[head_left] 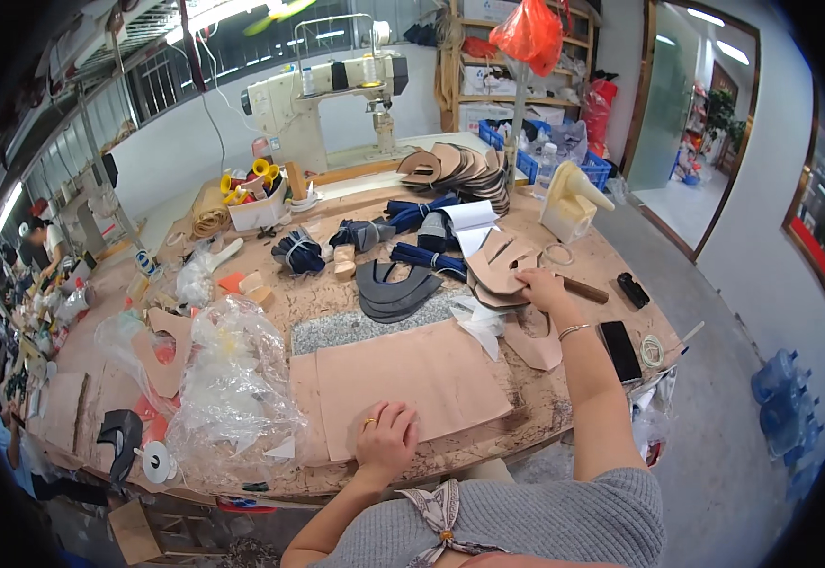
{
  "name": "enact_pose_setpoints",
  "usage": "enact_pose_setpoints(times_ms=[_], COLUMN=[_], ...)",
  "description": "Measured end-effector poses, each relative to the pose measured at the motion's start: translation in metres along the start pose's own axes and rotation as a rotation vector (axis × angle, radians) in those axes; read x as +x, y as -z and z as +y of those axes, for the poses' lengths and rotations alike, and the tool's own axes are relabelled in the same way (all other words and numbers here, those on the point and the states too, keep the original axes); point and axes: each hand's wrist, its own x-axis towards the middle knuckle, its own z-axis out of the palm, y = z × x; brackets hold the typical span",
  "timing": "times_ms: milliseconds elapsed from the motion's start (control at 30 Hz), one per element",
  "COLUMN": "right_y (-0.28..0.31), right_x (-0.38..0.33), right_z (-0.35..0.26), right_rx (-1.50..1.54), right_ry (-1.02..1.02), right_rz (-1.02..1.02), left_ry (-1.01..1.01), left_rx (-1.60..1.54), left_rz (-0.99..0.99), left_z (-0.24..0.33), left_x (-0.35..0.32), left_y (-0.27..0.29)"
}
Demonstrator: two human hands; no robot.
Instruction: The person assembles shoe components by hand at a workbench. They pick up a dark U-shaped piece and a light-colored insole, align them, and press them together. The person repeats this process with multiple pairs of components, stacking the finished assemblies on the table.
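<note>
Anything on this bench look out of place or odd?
Yes: clear plastic lies crumpled in a loose heap left of the tan sheet under the left hand, looking untidy. The tabletop is also dark-speckled; whether from scraps or wear, I can't tell.

Workbench (611, 265): brown top, worn, scraps scattered. Left: crumpled clear plastic (237, 379); tan cut-out piece (168, 355), partly under plastic; flat brown board (58, 407); black curved part (122, 440) and white spool (158, 462) at near edge. Middle: 1 speckled grey slab (360, 331), near side covered by large tan sheet (412, 369). Beyond: dark U-shaped pieces (375, 295), tied blue bundles (299, 254), white bin (259, 216), stack of tan curved pieces (474, 173). Right: overlapping tan cut pieces (500, 270), cream container (566, 220), brown stick (585, 290), black brush (632, 291), black flat rectangle (619, 351), 1 pale cord coil (652, 351).
</note>
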Motion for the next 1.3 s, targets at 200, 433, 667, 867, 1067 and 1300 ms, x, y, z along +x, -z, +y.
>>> enact_pose_setpoints(times_ms=[200,433,667,867,1067,1300], right_y=[-0.011,-0.039,-0.075,-0.081,-0.080,-0.077], right_x=[-0.012,0.009,0.036,0.056,0.033,0.047], right_z=[-0.044,-0.198,-0.264,-0.250,-0.252,-0.256], right_rx=[-0.361,0.211,0.287,0.472,0.246,0.195], right_ry=[-0.089,0.746,0.307,0.223,0.318,0.185], right_rz=[0.111,0.451,0.221,0.092,0.328,0.450], left_ry=[0.003,0.020,-0.020,-0.019,0.002,-0.017], left_rx=[-0.018,-0.030,-0.048,-0.034,-0.015,-0.042], left_rz=[0.004,-0.001,0.027,0.012,0.009,0.002], left_z=[0.001,0.000,-0.003,-0.003,-0.005,-0.005], left_x=[-0.003,-0.002,-0.004,-0.005,-0.008,-0.004], left_y=[-0.002,0.003,-0.002,-0.005,-0.002,-0.004])
